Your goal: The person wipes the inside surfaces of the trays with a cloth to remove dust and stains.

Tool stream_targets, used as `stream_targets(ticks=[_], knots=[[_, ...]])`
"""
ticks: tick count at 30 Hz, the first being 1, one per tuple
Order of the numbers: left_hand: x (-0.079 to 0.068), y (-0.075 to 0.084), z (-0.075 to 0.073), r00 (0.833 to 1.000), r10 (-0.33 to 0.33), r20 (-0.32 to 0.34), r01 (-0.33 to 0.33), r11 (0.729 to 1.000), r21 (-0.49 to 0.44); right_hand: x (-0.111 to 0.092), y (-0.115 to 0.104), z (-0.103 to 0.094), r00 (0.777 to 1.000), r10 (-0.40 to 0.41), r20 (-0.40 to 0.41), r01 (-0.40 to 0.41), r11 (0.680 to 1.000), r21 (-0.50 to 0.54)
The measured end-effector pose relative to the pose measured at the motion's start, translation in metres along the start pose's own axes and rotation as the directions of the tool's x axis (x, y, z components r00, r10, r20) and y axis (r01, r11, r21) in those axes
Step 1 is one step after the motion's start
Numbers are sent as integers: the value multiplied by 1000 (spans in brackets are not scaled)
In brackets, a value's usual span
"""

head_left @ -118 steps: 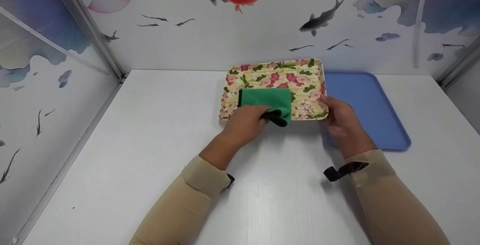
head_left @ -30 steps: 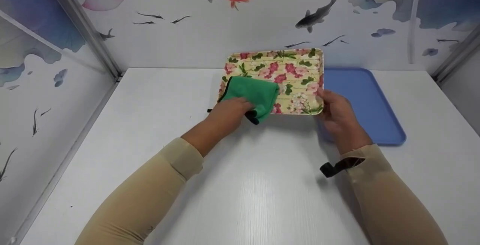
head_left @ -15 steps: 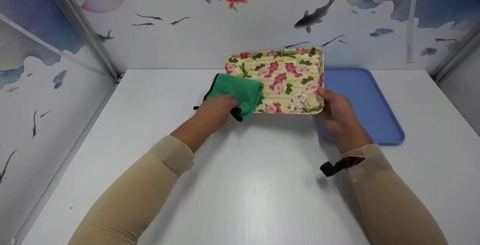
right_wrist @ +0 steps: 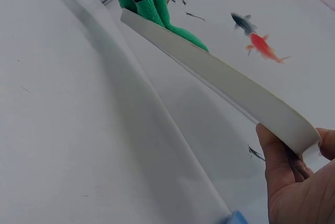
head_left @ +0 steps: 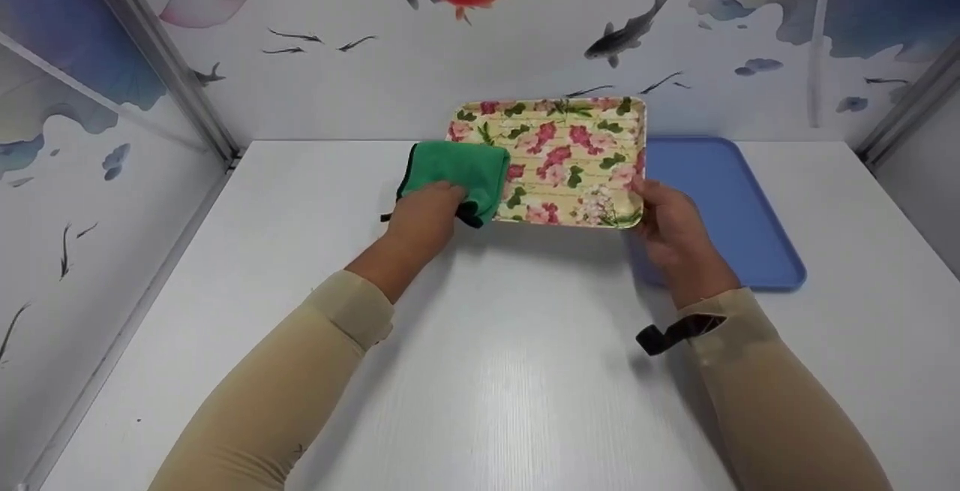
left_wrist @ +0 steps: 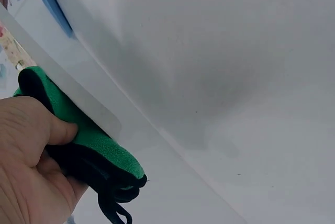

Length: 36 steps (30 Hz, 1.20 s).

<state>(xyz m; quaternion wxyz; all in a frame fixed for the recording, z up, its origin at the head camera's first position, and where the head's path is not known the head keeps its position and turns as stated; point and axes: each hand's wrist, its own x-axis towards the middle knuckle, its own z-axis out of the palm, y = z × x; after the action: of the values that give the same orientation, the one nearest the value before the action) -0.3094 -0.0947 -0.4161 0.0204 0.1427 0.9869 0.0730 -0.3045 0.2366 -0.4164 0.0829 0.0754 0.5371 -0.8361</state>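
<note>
My right hand [head_left: 675, 224] grips the near right corner of a floral tray [head_left: 570, 153], thumb on the patterned face and fingers underneath. The tray is tilted up, raised off the white table, and its pale underside shows in the right wrist view. With my left hand [head_left: 425, 217] I hold a folded green cloth [head_left: 457, 161] with black edging against the tray's left end, covering that corner. In the left wrist view the cloth [left_wrist: 94, 140] is pinched between thumb and fingers, with a black loop hanging from it.
Behind and to the right, a blue tray [head_left: 735, 213] lies flat on the white table [head_left: 480, 371], partly hidden by my right hand and the floral tray. A wall [head_left: 322, 93] with painted fish stands along the table's back edge, and another wall rises at the left.
My left hand has slid the green cloth leftward across the floral tray to its left end, and slightly up in the last half second. The right hand's grip on the tray is nearly unchanged.
</note>
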Motion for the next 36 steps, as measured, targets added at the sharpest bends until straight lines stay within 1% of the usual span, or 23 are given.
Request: stream_targets(ticks=[5, 9, 11, 14, 17, 20, 24, 27, 29, 31, 36], knots=[[5, 6, 0, 998, -56, -16, 54, 995, -85, 0, 0, 1, 1000, 13, 5, -13, 999, 32], [9, 10, 2, 993, -109, -43, 99, 977, -187, 1, 1, 2, 1000, 26, -7, -25, 998, 63], [11, 13, 3, 991, -124, -57, 108, 968, -225, 2, 2, 1, 999, 31, 7, -32, 996, 83], [14, 18, 6, 989, -134, -63, 114, 960, -256, 2, 5, 2, 999, 33, 40, -37, 994, 105], [18, 26, 6, 989, -140, -48, 122, 956, -268, 3, 8, 2, 996, 38, 78, -48, 991, 124], [21, 36, 5, 987, -161, -26, 148, 950, -275, 3, 10, 3, 997, 45, 70, -54, 990, 128], [23, 52, 2, 990, -139, -20, 128, 951, -283, 3, 10, 3, 997, 55, 51, -63, 982, 178], [26, 62, 0, 995, -89, -32, 77, 955, -285, 3, 10, 3, 996, 64, 56, -75, 970, 230], [28, 68, -1, 997, -71, -34, 58, 958, -281, 3, 9, 4, 996, 65, 60, -78, 967, 244], [29, 74, -1, 998, -55, -40, 41, 960, -277, 3, 9, 4, 996, 68, 64, -82, 964, 254], [31, 87, -2, 998, -16, -56, 0, 961, -275, 3, 9, 5, 996, 66, 60, -78, 970, 230]])
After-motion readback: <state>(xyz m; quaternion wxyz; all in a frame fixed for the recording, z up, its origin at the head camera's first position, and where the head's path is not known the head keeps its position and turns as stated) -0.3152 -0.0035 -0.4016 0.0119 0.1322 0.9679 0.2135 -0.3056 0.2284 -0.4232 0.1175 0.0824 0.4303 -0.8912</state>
